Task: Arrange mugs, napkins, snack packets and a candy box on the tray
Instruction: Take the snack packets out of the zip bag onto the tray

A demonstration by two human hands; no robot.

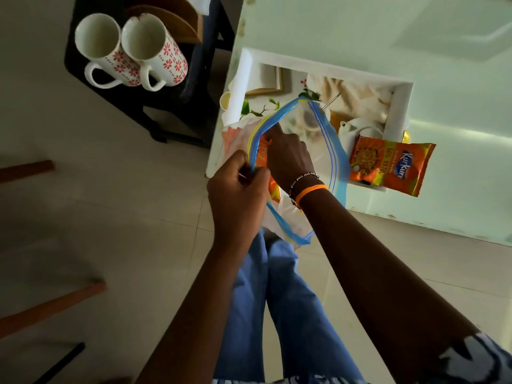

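Note:
A clear zip bag (329, 151) with a blue and yellow rim is held open over the white tray (399, 106). My left hand (238, 195) pinches the bag's near rim. My right hand (288, 156) is inside the bag, fingers on an orange snack packet (261, 156) in there; whether it grips the packet is unclear. Another orange snack packet (388, 164) lies on the tray's near right corner, overhanging the rim. Two white mugs with red flowers (99, 51) (155, 51) stand side by side on a small black stand at the upper left.
The tray rests on a pale glass table (457, 189). The black stand (133, 106) also carries a wooden holder (177, 20). A small yellow-rimmed object (225, 100) sits at the tray's left edge. Wooden furniture legs (52, 309) stand on the tiled floor at left.

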